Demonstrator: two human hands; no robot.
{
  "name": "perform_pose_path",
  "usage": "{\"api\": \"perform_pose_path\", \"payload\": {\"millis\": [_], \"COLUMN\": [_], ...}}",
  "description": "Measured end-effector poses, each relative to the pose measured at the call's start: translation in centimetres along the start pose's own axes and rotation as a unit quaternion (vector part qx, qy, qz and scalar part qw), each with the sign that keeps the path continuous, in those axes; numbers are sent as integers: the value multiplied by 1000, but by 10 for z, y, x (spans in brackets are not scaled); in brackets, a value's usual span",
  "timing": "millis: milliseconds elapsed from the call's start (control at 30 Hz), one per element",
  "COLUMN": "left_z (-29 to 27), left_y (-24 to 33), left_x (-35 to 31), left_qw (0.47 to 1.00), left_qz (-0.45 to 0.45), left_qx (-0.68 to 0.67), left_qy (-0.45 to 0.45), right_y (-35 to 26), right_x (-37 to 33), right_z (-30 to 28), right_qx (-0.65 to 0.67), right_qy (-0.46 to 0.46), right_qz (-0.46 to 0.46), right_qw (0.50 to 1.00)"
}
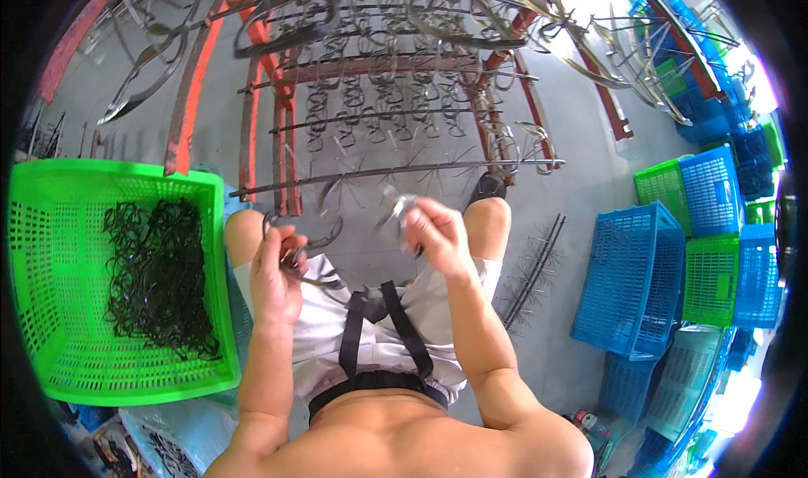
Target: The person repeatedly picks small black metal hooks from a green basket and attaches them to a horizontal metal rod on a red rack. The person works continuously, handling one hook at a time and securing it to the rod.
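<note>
Grey floor [581, 183]; left hand [279, 272] gripping dark curved pieces [292, 262]; right hand [439, 236] pinching shiny piece [401, 203].

Left hand [279, 268]: raised in front of the body; dark curved pieces [323, 241] are gripped between thumb and fingers.
Right hand [439, 236]: lifted near the left one, well clear of touching it; a small shiny silver piece [394, 209] is pinched in the fingers.
Clothing: white shorts [318, 343] are worn, overlaid by black straps [411, 335].
Green basket [59, 356]: placed at the left; a tangled heap of black pieces [160, 276] is contained inside.
Rack ahead: red posts [192, 99] are seen, and rows of looped pieces [383, 99] are hung.
Grey floor [560, 326]: a dark spiked rod [534, 269] is laid at the right.
Far right: blue and green crates [627, 268] are stacked.
</note>
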State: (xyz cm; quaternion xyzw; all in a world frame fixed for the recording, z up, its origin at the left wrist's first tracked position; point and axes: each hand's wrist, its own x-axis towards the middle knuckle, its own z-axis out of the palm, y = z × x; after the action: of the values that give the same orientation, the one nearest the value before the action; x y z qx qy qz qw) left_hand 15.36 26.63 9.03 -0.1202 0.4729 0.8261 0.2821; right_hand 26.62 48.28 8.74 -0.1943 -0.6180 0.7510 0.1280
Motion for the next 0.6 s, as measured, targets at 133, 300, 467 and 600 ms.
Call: {"api": "perform_pose_path", "payload": {"millis": [133,300,467,600], "left_z": [-14,-3,-4,-12], "left_y": [-13,-23,-21,-24], "left_x": [-4,-11,-7,0], "left_qw": [982,958,940,917], "left_qz": [82,29,-49,-21], "left_qx": [171,276,310,331], "left_qy": [-24,-77,-133,-224], "right_y": [29,61,64,52], "right_x": [53,96,111,110], "right_z": [-50,-81,-86,-82], "right_qx": [-13,-6,-87,-28], "right_qy": [304,471,502,489], "right_qz": [-115,-128,-122,-72], "right_qw": [946,873,852,869]}}
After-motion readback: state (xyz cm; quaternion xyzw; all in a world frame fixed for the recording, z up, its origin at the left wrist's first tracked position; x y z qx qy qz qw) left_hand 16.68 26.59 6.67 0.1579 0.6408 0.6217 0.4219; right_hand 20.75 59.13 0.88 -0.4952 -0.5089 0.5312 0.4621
